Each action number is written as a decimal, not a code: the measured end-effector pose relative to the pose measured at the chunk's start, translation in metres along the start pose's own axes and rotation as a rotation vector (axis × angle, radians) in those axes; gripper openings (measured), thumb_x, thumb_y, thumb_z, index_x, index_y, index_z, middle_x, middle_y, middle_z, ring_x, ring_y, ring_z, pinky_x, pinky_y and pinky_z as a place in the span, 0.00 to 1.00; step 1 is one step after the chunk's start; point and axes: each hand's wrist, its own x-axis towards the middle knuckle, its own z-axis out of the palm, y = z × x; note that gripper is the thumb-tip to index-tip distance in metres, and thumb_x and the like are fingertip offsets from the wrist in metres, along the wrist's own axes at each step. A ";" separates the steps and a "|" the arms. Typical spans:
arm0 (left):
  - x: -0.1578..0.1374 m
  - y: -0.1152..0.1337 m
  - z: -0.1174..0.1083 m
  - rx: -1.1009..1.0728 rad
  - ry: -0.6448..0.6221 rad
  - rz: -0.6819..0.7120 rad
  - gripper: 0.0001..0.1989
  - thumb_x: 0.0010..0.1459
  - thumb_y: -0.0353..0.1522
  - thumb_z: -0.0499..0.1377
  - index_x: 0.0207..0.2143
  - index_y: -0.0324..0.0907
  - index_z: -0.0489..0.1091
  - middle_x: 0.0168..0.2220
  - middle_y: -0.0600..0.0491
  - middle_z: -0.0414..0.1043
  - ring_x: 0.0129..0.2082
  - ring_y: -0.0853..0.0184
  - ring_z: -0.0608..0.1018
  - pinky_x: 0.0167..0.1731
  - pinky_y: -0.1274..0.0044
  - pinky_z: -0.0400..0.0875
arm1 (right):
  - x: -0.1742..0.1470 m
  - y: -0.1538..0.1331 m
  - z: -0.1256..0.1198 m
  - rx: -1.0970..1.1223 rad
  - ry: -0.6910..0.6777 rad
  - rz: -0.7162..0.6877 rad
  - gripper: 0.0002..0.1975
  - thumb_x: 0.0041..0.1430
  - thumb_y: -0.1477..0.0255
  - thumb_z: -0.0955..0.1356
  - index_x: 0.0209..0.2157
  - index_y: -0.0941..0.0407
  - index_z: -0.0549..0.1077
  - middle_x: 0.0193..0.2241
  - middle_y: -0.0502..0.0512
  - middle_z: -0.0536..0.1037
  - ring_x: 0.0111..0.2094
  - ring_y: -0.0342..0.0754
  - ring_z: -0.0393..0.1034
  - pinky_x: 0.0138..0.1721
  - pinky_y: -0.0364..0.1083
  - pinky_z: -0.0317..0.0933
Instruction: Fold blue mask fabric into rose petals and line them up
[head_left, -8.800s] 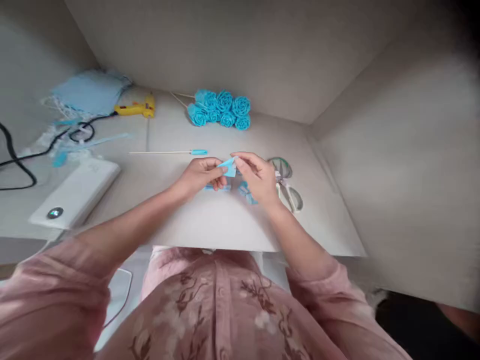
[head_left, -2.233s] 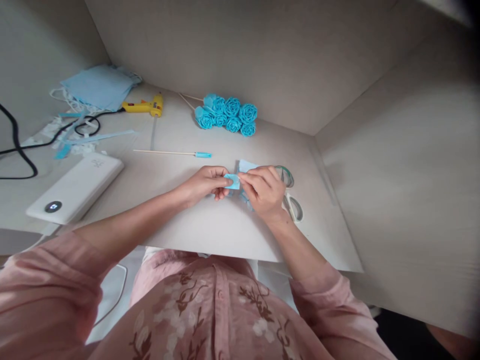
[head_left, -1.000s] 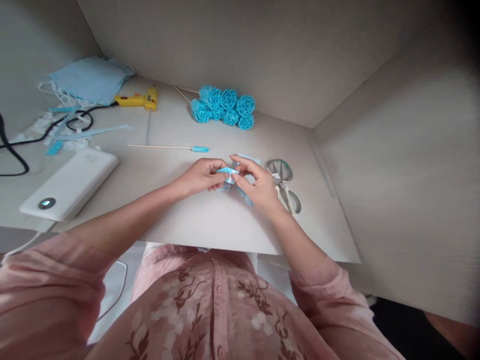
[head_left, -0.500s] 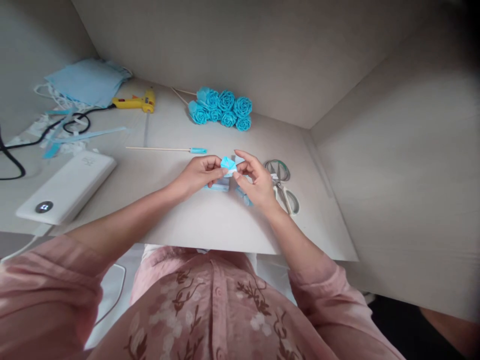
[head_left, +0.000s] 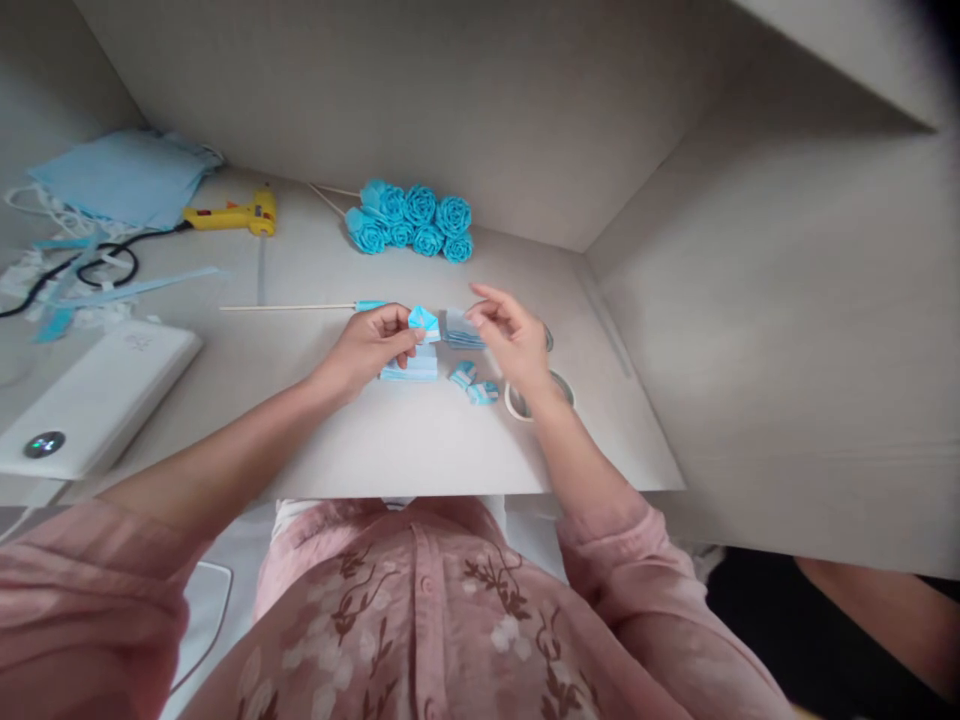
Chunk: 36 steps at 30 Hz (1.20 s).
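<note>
Between the thumb and fingers of my left hand (head_left: 369, 345) is a small folded blue piece (head_left: 424, 320) with a white lower edge. My right hand (head_left: 514, 340) is off to the right of it, fingers apart and holding nothing I can see. Under and beside the hands lie a light-blue stack of cut pieces (head_left: 411, 366) and a second stack (head_left: 460, 332). Two small folded blue bits (head_left: 472, 382) rest nearer the front edge. Scissors (head_left: 517, 402) are mostly covered by my right hand and wrist. Left of my left hand lies a thin stick (head_left: 292, 307) with a blue tip.
Several blue flowers (head_left: 420, 210) on sticks lie at the back. A yellow glue gun (head_left: 234, 216), a pile of masks (head_left: 120, 175) and strip scraps (head_left: 75, 280) are at the back left. A white power bank (head_left: 112, 390) sits at left; panels rise behind and right.
My right hand has let go of the folded piece and moved away to the right. My left hand keeps hold of it. The whole view has shifted, with the table things now further left.
</note>
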 end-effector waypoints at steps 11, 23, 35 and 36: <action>-0.004 0.009 0.004 -0.050 -0.023 -0.040 0.13 0.47 0.38 0.67 0.29 0.39 0.68 0.22 0.56 0.72 0.20 0.74 0.71 0.21 0.81 0.65 | 0.004 0.031 -0.089 -0.714 -0.104 0.194 0.12 0.58 0.72 0.67 0.42 0.53 0.80 0.37 0.54 0.84 0.38 0.49 0.78 0.43 0.47 0.67; -0.005 0.009 0.005 -0.007 -0.035 -0.031 0.16 0.44 0.41 0.69 0.25 0.39 0.70 0.19 0.57 0.69 0.19 0.74 0.69 0.21 0.81 0.63 | -0.008 0.048 -0.073 -0.837 -0.020 0.296 0.10 0.60 0.68 0.65 0.37 0.53 0.80 0.33 0.54 0.83 0.35 0.50 0.76 0.38 0.46 0.63; -0.006 0.007 0.005 0.017 -0.033 -0.037 0.15 0.48 0.41 0.67 0.22 0.39 0.69 0.19 0.56 0.69 0.19 0.74 0.68 0.22 0.81 0.62 | -0.014 0.053 -0.069 -0.787 0.025 0.315 0.10 0.63 0.71 0.63 0.38 0.56 0.76 0.32 0.56 0.82 0.32 0.49 0.74 0.38 0.46 0.62; -0.006 0.006 0.004 0.012 -0.036 -0.036 0.15 0.49 0.41 0.66 0.22 0.39 0.69 0.19 0.56 0.68 0.19 0.75 0.68 0.22 0.81 0.62 | -0.014 0.053 -0.070 -0.777 0.025 0.319 0.10 0.63 0.71 0.62 0.38 0.56 0.75 0.32 0.56 0.82 0.33 0.50 0.74 0.38 0.46 0.62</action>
